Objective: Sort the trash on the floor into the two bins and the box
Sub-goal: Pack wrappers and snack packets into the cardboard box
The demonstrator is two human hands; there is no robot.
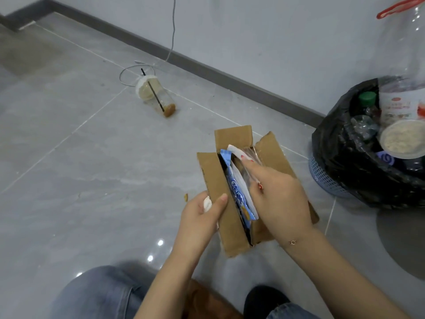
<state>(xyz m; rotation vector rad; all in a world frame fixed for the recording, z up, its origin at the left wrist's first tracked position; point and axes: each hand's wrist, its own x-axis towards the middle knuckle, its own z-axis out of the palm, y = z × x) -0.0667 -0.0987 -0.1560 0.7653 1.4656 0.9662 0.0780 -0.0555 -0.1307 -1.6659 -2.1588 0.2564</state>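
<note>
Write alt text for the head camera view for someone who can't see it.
A right hand pushes wrappers into a cardboard box on the floor while the left hand grips its flap and a white wad. A lined bin stands right; a tipped cup lies beyond.

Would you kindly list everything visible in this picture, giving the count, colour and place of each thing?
cardboard box: one, brown, flaps open, on the floor at centre
blue wrapper: one, blue and white, standing in the box
clear wrapper: one, white and transparent, in the box under the right hand
plastic cup: one, clear with brown dregs and a black straw, lying on the floor near the wall
cable: one, grey, hanging down the wall, looped behind the cup
bin: one, blue mesh with a black bag, at right, full of bottles
crumb: one, brown, on the floor left of the box
left hand: holds the left flap, a white wad in its palm
right hand: pushes the wrappers into the box
</note>
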